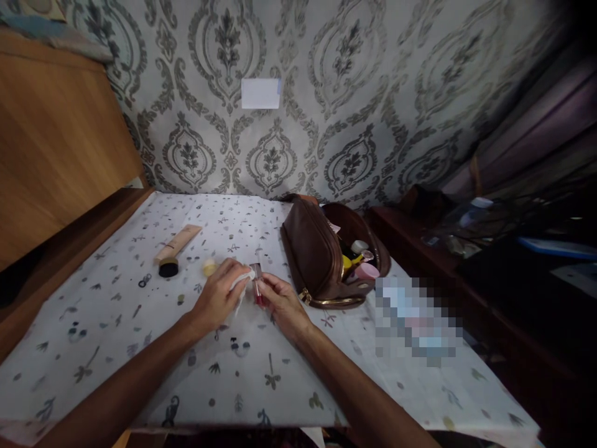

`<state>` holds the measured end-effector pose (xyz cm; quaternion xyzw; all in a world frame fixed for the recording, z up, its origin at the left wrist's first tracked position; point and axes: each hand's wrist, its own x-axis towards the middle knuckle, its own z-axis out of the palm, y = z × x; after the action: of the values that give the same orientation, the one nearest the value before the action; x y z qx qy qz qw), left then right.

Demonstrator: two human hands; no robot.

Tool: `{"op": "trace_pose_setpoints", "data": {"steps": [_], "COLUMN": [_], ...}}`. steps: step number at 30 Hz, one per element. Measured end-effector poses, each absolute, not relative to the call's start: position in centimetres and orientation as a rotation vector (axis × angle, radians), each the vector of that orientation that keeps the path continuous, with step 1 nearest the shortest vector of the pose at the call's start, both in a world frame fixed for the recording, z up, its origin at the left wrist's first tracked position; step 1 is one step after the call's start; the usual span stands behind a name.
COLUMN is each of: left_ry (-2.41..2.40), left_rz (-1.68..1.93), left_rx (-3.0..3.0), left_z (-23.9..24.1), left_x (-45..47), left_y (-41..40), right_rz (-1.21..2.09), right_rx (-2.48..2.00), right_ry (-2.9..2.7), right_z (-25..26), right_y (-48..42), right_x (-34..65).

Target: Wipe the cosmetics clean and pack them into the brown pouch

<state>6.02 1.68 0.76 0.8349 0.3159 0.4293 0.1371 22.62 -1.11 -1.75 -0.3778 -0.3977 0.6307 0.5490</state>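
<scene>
Near the middle of the table, my right hand [281,303] is closed around a small clear tube of lip gloss [258,292] with red at its lower end. The tube stands roughly upright. My left hand [219,292] pinches a crumpled white wipe [241,279] against the tube's upper left side. Just beyond my left hand lies a small pale yellow round item [209,267]. Farther left, a beige squeeze tube [178,243] lies beside a small jar with a black side and gold rim [168,267]. To the right of my hands sits an unzipped brown cosmetic bag [308,249].
Inside the bag are a pink container [367,271], a yellow item and other small cosmetics. A pixelated patch [415,320] covers something at the table's right. A wooden cabinet [65,137] borders the left; patterned wallpaper [270,155] rises behind. Dark clutter fills the right side.
</scene>
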Motion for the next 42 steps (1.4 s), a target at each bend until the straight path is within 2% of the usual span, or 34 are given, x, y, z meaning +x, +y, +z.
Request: {"op": "trace_pose_setpoints", "data": {"steps": [11,22,31,38,42], "left_ry": [0.679,0.961,0.7,0.927,0.894], "left_rz": [0.917,1.26,0.968,1.147,1.008], "left_rx": [2.505,2.369,2.377,2.295,2.291], "left_z": [0.3,1.2,0.9,1.3,1.9], "left_x": [6.8,5.7,6.5,5.9,5.4], "left_y": [0.4,2.0,1.0,1.5,1.7], "right_rz": [1.494,1.531,1.478,1.653,1.612], "right_rx": [-0.818,-0.971,-0.804,-0.732,-0.76], "right_ry": [-0.731,-0.911,-0.681,-0.806,-0.91], "right_z": [-2.1,-2.6,-2.2,-2.0,-1.8], "right_y": [-0.7,-1.0,-0.3,-1.1,-1.3], "right_x": [22.7,22.8,23.0,22.7,22.9]}}
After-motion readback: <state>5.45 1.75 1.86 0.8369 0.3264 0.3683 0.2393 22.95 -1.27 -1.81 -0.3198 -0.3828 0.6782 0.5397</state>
